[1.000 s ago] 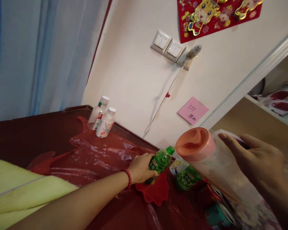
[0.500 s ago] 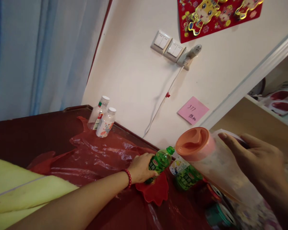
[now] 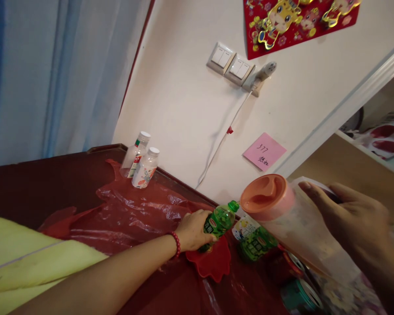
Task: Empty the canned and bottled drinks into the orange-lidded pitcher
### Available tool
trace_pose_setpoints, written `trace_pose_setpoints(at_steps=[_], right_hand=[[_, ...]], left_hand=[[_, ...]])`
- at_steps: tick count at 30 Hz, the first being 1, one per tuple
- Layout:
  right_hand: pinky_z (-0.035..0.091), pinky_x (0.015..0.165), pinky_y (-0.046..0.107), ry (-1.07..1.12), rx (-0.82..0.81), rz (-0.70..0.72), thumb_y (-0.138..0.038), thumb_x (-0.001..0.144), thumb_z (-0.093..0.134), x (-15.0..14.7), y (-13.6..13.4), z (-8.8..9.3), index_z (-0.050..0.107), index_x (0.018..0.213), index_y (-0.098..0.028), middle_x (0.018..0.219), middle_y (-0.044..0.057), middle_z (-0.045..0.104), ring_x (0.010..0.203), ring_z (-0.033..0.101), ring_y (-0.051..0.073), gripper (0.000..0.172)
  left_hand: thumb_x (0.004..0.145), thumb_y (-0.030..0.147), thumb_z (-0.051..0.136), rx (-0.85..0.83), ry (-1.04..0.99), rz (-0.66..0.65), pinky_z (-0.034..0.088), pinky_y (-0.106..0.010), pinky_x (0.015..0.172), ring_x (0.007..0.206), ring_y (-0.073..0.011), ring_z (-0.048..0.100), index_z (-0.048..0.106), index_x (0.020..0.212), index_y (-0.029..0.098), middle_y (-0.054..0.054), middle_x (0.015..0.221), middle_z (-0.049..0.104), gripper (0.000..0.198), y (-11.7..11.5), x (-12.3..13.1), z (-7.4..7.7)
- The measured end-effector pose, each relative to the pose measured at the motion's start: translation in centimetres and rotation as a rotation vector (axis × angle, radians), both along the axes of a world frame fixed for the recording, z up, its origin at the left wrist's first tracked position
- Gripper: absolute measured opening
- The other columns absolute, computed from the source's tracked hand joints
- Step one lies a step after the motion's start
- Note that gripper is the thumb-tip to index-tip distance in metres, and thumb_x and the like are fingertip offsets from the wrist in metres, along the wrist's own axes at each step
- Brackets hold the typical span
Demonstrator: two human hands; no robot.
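Observation:
My left hand [image 3: 195, 232], with a red bead bracelet on the wrist, is wrapped round a green plastic bottle [image 3: 221, 221] whose mouth has no cap. The bottle leans over a red scalloped dish [image 3: 213, 264]. In my right hand [image 3: 354, 223] is a translucent pitcher [image 3: 311, 236] with an orange lid [image 3: 265, 197], gripped by its handle and tilted to the left. The lid's rim is right at the bottle's mouth; whether they touch I cannot tell. A second green bottle [image 3: 258, 243] lies or stands partly hidden below the pitcher.
Two clear capped bottles, one with a flowered label [image 3: 145, 170], stand by the wall. Cans, one teal [image 3: 300, 295], sit at lower right. Red plastic film [image 3: 128, 214] covers part of the dark table. A white cord [image 3: 213, 155] hangs from a socket. Yellow cloth [image 3: 36, 262] lies left.

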State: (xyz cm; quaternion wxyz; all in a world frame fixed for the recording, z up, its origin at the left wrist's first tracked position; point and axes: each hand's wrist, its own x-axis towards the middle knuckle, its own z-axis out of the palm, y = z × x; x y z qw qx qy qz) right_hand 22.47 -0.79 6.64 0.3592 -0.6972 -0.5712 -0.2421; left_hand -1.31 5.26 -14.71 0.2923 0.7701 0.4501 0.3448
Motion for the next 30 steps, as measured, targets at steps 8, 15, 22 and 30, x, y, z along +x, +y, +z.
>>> trace_pose_setpoints(at_steps=[8, 15, 22, 30], right_hand=[[0.031, 0.056, 0.032, -0.004, -0.01, -0.005, -0.089, 0.064, 0.052, -0.49, -0.12, 0.21, 0.052, 0.056, -0.025, 0.044, -0.003, 0.039, 0.051, 0.043, 0.018, 0.065], [0.031, 0.055, 0.032, -0.027, 0.007, 0.002, -0.091, 0.065, 0.052, -0.2, -0.09, 0.25, 0.053, 0.056, -0.025, 0.044, -0.002, 0.039, 0.051, 0.043, 0.019, 0.067], [0.032, 0.056, 0.033, -0.03, 0.017, 0.017, -0.091, 0.065, 0.053, -0.41, 0.03, 0.17, 0.052, 0.055, -0.025, 0.043, -0.002, 0.038, 0.049, 0.041, 0.019, 0.067], [0.032, 0.055, 0.033, -0.025, 0.01, 0.019, -0.087, 0.067, 0.054, -0.28, -0.11, 0.11, 0.056, 0.058, -0.024, 0.045, -0.002, 0.042, 0.05, 0.045, 0.02, 0.064]], left_hand=[[0.071, 0.038, 0.084, 0.007, 0.001, 0.001, 0.054, -0.042, 0.096, 0.113, -0.033, 0.069, 0.068, 0.127, 0.022, -0.008, 0.123, 0.073, 0.06, 0.21, 0.17, -0.17], [0.072, 0.037, 0.084, -0.008, -0.004, -0.004, 0.053, -0.043, 0.098, 0.115, -0.0335, 0.068, 0.066, 0.13, 0.02, -0.009, 0.126, 0.072, 0.063, 0.01, 0.04, 0.06], [0.072, 0.037, 0.083, -0.001, -0.002, -0.002, 0.054, -0.041, 0.094, 0.112, -0.0329, 0.069, 0.067, 0.127, 0.021, -0.009, 0.124, 0.073, 0.06, -0.04, 0.06, 0.1], [0.072, 0.038, 0.083, -0.005, 0.005, -0.001, 0.053, -0.042, 0.095, 0.114, -0.0333, 0.069, 0.067, 0.129, 0.021, -0.01, 0.125, 0.072, 0.061, -0.09, -0.01, 0.25]])
